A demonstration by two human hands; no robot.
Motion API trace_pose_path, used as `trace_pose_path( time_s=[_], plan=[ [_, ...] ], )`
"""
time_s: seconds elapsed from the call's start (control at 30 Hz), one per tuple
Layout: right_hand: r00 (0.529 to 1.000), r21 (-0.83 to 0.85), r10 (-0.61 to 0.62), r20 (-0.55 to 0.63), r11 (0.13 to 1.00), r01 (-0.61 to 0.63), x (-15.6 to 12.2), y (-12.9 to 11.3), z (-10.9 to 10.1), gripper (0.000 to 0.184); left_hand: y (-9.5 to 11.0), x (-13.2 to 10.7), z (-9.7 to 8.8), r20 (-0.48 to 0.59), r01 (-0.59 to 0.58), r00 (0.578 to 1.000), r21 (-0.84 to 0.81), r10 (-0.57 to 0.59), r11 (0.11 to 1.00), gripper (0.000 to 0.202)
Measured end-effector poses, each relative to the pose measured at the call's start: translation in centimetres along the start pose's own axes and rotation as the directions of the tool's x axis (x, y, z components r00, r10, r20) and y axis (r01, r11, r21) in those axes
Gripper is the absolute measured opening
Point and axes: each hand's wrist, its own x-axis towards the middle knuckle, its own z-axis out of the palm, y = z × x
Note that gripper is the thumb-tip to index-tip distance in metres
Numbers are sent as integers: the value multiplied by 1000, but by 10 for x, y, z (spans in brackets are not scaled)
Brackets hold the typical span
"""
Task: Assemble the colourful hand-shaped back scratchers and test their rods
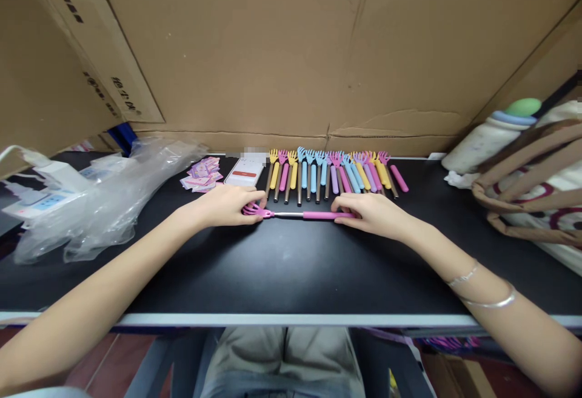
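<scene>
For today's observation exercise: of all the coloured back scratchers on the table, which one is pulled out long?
The pink back scratcher lying crosswise, between the left hand and right hand; its metal rod shows, unlike the row of scratchers behind.

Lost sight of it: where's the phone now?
The phone lies at the table's back, centre-left, between the pink packets and the row of back scratchers.
</scene>
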Motion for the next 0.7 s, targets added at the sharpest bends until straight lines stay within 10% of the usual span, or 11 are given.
trace_pose_path(
  time_s=[0.7],
  plan=[
    [999, -40, 22, 31, 999, -21, 0, -3, -1, 14, 3, 1, -1, -24, -9, 1000, 3, 9, 1000, 19]
  ],
)
